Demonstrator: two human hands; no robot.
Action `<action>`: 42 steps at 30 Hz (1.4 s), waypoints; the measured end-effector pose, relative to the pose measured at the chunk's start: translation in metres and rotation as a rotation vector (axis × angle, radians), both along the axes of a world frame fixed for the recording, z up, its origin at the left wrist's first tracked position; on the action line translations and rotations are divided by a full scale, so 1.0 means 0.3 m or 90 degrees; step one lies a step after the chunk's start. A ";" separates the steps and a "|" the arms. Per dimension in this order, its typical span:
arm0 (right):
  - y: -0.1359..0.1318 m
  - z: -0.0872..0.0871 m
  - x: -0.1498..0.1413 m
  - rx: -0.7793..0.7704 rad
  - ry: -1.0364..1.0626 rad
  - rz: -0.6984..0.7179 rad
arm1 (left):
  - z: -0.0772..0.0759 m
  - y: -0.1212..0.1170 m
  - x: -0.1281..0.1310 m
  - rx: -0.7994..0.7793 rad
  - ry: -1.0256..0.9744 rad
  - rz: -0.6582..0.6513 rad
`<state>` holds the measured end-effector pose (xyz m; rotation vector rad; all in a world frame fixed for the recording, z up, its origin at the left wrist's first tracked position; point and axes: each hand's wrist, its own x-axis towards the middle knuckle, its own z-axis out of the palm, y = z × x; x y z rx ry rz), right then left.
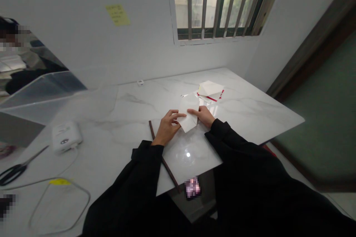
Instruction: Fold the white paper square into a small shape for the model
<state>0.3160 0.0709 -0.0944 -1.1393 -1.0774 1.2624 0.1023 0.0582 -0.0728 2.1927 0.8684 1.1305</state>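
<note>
Both hands are on a folded white paper lying flat near the middle of the marble counter. The left hand pinches its edge at about 9 o'clock, fingers narrow on the sheet, while the right hand presses it down at 3 o'clock. Paper this thin looks light, floppy and slidey on that glossy top, so I'd grab it at edges and creases. A paper stack sits at 1 o'clock, and a dark stick lies under the left wrist.
</note>
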 end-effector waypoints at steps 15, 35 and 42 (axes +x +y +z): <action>-0.008 0.010 0.001 0.025 -0.056 0.065 | 0.032 -0.031 0.027 -0.130 -0.027 -0.029; -0.010 -0.002 -0.038 0.054 -0.120 0.072 | 0.042 -0.034 0.030 -0.372 -0.278 0.093; -0.021 -0.005 -0.054 0.064 -0.140 0.089 | 0.047 -0.028 0.002 -0.433 -0.316 0.111</action>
